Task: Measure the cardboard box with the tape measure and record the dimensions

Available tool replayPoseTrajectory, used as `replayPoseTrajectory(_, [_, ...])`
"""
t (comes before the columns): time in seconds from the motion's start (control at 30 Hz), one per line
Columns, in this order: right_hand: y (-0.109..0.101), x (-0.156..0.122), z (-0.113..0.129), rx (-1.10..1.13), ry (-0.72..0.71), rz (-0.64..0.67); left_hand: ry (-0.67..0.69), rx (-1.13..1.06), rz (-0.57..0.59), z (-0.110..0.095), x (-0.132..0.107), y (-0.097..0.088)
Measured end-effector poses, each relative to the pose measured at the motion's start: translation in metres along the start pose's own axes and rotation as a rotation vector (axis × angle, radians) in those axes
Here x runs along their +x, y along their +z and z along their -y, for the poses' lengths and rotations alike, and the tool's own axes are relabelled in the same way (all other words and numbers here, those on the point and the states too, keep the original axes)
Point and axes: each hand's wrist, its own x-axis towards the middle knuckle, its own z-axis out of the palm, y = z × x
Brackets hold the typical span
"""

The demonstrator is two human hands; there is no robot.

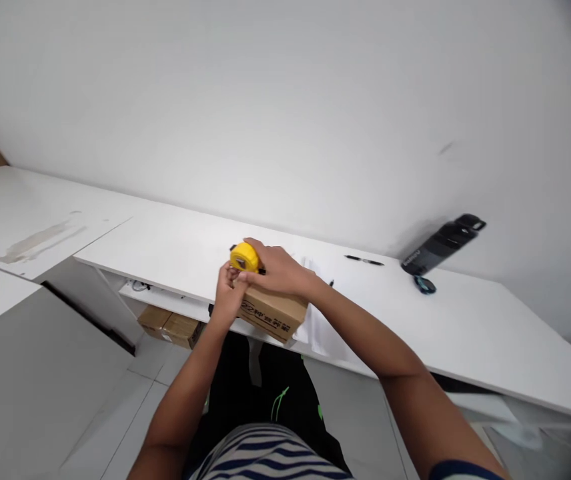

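A small brown cardboard box with blue print lies at the front edge of the white desk. A yellow tape measure rests on top of the box's left end. My right hand is closed over the tape measure and lies across the box top. My left hand is closed at the box's left end, fingers pinched just under the tape measure; what they pinch is hidden.
White paper sheets lie under and right of the box. A black pen, a dark bottle on its side and a small blue-black object are at the back right. Cardboard boxes sit on the floor under the desk.
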Motion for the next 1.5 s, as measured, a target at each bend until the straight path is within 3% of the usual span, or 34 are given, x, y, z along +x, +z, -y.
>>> replayPoseTrajectory(0.07, [-0.01, -0.006, -0.003, 0.163, -0.071, 0.13, 0.055, -0.019, 0.032, -0.013, 0.008, 0.003])
replayPoseTrajectory(0.13, [-0.019, -0.015, -0.002, 0.311, -0.137, 0.169, 0.136, 0.03, 0.069, -0.03, 0.009, 0.009])
replayPoseTrajectory(0.27, [-0.029, -0.05, -0.004, 0.513, -0.282, 0.022, 0.397, 0.214, 0.118, -0.066, -0.027, 0.02])
replayPoseTrajectory(0.37, [-0.029, -0.088, -0.039, 0.482, -0.201, -0.274, 0.58, 0.43, 0.203, -0.082, -0.061, 0.028])
replayPoseTrajectory(0.43, [-0.021, -0.112, -0.083, 0.27, 0.053, -0.648, 0.647, 0.577, 0.269, -0.087, -0.067, 0.034])
replayPoseTrajectory(0.47, [-0.015, -0.121, -0.108, 0.143, 0.214, -0.752, 0.641, 0.635, 0.3, -0.089, -0.062, 0.037])
replayPoseTrajectory(0.5, [-0.007, -0.129, -0.133, 0.02, 0.357, -0.689, 0.604, 0.674, 0.335, -0.09, -0.052, 0.042])
replayPoseTrajectory(0.57, [0.011, -0.14, -0.174, -0.17, 0.513, -0.264, 0.458, 0.697, 0.43, -0.089, -0.024, 0.055])
replayPoseTrajectory(0.67, [0.035, -0.147, -0.203, -0.164, 0.523, -0.14, 0.191, 0.594, 0.619, -0.083, 0.022, 0.073])
replayPoseTrajectory(0.73, [0.043, -0.148, -0.206, -0.114, 0.507, -0.182, 0.078, 0.523, 0.715, -0.075, 0.041, 0.079])
replayPoseTrajectory(0.83, [0.046, -0.15, -0.201, -0.013, 0.529, -0.316, 0.042, 0.475, 0.784, -0.066, 0.056, 0.078])
replayPoseTrajectory(0.97, [0.055, -0.153, -0.19, 0.188, 0.576, -0.511, 0.023, 0.417, 0.732, -0.061, 0.067, 0.071])
replayPoseTrajectory(1.1, [0.07, -0.153, -0.188, 0.485, 0.58, -0.556, -0.009, 0.397, 0.649, -0.06, 0.067, 0.076])
replayPoseTrajectory(1.2, [0.072, -0.153, -0.189, 0.752, 0.63, -0.584, 0.048, 0.496, 0.635, -0.061, 0.057, 0.083])
replayPoseTrajectory(1.33, [0.066, -0.154, -0.185, 0.663, 0.732, -0.55, 0.108, 0.54, 0.726, -0.062, 0.047, 0.084])
replayPoseTrajectory(1.5, [0.063, -0.152, -0.178, 0.603, 0.745, -0.508, 0.106, 0.471, 0.742, -0.06, 0.049, 0.081])
